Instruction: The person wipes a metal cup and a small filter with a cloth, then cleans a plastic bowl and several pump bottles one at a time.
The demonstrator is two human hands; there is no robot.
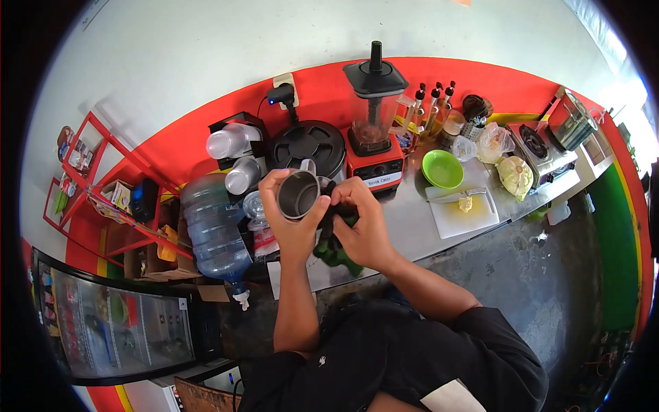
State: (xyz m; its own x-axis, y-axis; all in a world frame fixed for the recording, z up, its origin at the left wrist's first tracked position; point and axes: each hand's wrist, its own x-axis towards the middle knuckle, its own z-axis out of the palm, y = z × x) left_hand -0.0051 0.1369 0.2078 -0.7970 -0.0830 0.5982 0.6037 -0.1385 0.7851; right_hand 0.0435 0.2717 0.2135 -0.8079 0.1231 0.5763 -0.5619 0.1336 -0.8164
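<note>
A metal cup (pixel 298 195) is held up by my left hand (pixel 294 230), fingers wrapped round its side and its open mouth facing me. Beside it, my right hand (pixel 362 230) pinches a dark green cloth (pixel 334 248) that touches the cup's right side and hangs down below. Both hands are over the near edge of the metal counter (pixel 405 233), in front of the red blender (pixel 374 165). The inside of the cup looks grey and bare.
On the right are a green bowl (pixel 443 169), a white cutting board (pixel 473 221) with a knife, a cabbage (pixel 515 177) and a stove (pixel 542 154). Further left stand a large water bottle (pixel 214 223), a round black lid (pixel 306 150) and a red shelf (pixel 113 206).
</note>
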